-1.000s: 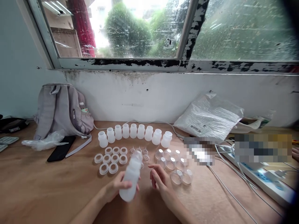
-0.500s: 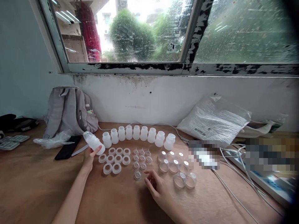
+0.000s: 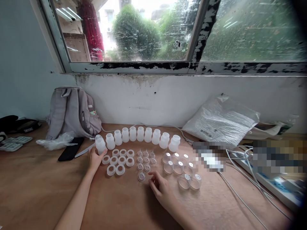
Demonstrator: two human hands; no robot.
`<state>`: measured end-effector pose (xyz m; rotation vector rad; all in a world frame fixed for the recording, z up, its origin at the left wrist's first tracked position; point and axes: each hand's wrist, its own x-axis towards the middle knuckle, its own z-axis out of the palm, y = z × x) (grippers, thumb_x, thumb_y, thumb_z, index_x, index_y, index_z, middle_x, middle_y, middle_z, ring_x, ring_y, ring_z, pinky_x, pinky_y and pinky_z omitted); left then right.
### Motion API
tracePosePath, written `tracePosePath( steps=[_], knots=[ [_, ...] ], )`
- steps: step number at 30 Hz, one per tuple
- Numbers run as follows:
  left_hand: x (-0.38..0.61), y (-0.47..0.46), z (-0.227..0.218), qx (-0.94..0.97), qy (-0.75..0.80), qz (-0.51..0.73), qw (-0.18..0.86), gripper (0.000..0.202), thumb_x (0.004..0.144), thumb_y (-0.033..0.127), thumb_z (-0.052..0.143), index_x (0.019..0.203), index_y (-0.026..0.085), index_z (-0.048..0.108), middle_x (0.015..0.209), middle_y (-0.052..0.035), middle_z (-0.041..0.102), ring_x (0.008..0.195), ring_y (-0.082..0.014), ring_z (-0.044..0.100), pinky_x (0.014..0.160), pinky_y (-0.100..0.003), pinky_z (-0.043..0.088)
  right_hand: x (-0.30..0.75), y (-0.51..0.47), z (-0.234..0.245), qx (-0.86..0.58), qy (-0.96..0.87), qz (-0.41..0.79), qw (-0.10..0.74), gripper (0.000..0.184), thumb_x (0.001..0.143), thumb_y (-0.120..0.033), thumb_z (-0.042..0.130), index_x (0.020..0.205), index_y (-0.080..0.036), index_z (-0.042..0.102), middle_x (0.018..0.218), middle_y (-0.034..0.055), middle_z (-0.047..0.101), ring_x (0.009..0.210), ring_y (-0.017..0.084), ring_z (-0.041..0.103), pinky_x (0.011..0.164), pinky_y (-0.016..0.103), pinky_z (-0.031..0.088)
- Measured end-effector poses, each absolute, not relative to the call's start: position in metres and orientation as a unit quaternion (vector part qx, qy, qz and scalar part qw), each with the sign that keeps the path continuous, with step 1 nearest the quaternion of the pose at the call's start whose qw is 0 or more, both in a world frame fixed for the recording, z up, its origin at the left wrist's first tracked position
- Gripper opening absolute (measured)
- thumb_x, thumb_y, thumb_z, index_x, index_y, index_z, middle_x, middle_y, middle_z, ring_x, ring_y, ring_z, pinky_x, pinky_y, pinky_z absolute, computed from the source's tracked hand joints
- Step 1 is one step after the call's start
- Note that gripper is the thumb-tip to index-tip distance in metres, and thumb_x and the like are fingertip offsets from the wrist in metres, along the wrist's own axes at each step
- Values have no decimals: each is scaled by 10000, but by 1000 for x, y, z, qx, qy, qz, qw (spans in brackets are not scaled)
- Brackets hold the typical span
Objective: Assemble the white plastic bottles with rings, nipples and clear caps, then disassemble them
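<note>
My left hand [image 3: 96,159] is closed around the lower part of a capped white baby bottle [image 3: 100,143], which stands almost upright at the left end of the row. Several open-necked bottles [image 3: 140,134] curve away to its right. White screw rings [image 3: 122,160] lie in a cluster right of this hand. My right hand [image 3: 160,187] hovers low over the table, fingers loosely bent and apart, holding nothing. Beside its fingertips lies a clear bottle nipple [image 3: 141,176], in front of several more nipples [image 3: 146,159]. Clear dome caps [image 3: 178,167] sit to the right.
A grey backpack [image 3: 72,111], a crumpled plastic bag [image 3: 56,141] and a dark flat phone-like object [image 3: 70,150] are on the left. On the right are a silvery packing bag [image 3: 220,123], cables and a power strip [image 3: 275,183]. The wall and window rise behind.
The capped bottle has gone from tilted in my left hand to nearly upright beside the row's left end. My right hand has hardly moved; the view has shifted slightly.
</note>
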<state>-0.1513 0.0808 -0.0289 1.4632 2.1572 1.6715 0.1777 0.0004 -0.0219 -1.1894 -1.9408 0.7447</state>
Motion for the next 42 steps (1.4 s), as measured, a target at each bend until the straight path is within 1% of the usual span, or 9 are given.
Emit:
tracePosePath(
  steps=[2, 4, 6, 11, 16, 20, 30, 37, 42],
  knots=[
    [-144, 74, -20, 468, 678, 560, -92, 603, 562, 447, 651, 1049, 132, 488, 1091, -148, 472, 1061, -294, 422, 884, -415, 363, 178, 1, -22, -459, -756, 286, 368, 141, 803, -176, 393, 923, -186, 468, 633, -18, 497, 529, 117, 475, 514, 219, 377],
    [-134, 65, -10, 476, 649, 572, -158, 419, 687, 403, 565, 1011, 148, 491, 1057, -123, 487, 1019, -248, 453, 869, -377, 375, 177, 1, -24, -455, -761, 284, 366, 150, 799, -174, 400, 933, -185, 467, 629, -19, 501, 525, 117, 478, 509, 216, 384],
    [-121, 56, 0, 521, 633, 554, -144, 194, 768, 351, 480, 825, 171, 523, 860, -60, 545, 864, -200, 517, 802, -330, 401, 176, 2, -26, -452, -769, 277, 357, 162, 797, -181, 413, 949, -185, 469, 632, -16, 511, 537, 119, 490, 517, 215, 395],
    [-77, 37, 9, 777, 541, 322, -10, 230, 787, 309, 464, 596, 186, 500, 611, 14, 547, 590, -127, 494, 716, -289, 379, 167, 5, -31, -457, -808, 197, 316, 232, 787, -198, 456, 1017, -193, 481, 753, 20, 562, 638, 139, 538, 597, 237, 422],
    [-36, 15, 7, 825, 508, 247, 31, 175, 812, 279, 437, 677, 194, 510, 706, 1, 569, 653, -145, 500, 687, -287, 382, 160, 5, -30, -478, -819, 156, 278, 167, 812, -213, 427, 963, -201, 497, 831, 33, 581, 626, 135, 543, 548, 227, 402],
    [-19, 3, 4, 868, 434, 233, 55, 114, 809, 229, 433, 746, 191, 520, 765, -16, 566, 693, -147, 510, 671, -274, 389, 162, 6, -26, -480, -796, 181, 323, 69, 780, -228, 482, 838, -192, 494, 739, 10, 547, 594, 121, 503, 541, 215, 393],
    [-45, 24, -4, 712, 638, 253, -148, 90, 762, 266, 478, 736, 183, 505, 714, -43, 571, 659, -202, 536, 682, -350, 328, 169, 8, -19, -502, -705, 297, 403, 93, 788, -267, 490, 832, -186, 478, 734, -7, 491, 522, 90, 438, 508, 220, 391],
    [-28, 15, -6, 776, 573, 260, -45, 103, 796, 259, 443, 733, 197, 495, 725, -22, 583, 672, -182, 544, 724, -344, 331, 170, 6, -16, -503, -695, 305, 413, 124, 799, -284, 484, 874, -185, 487, 811, 12, 506, 547, 89, 465, 524, 221, 415],
    [-11, 3, -5, 825, 491, 279, 25, 261, 745, 372, 535, 942, 204, 506, 898, -56, 584, 822, -217, 539, 780, -376, 353, 173, 8, -16, -508, -693, 300, 414, 135, 805, -286, 471, 891, -183, 482, 829, 21, 508, 558, 91, 479, 536, 224, 430]
  ],
)
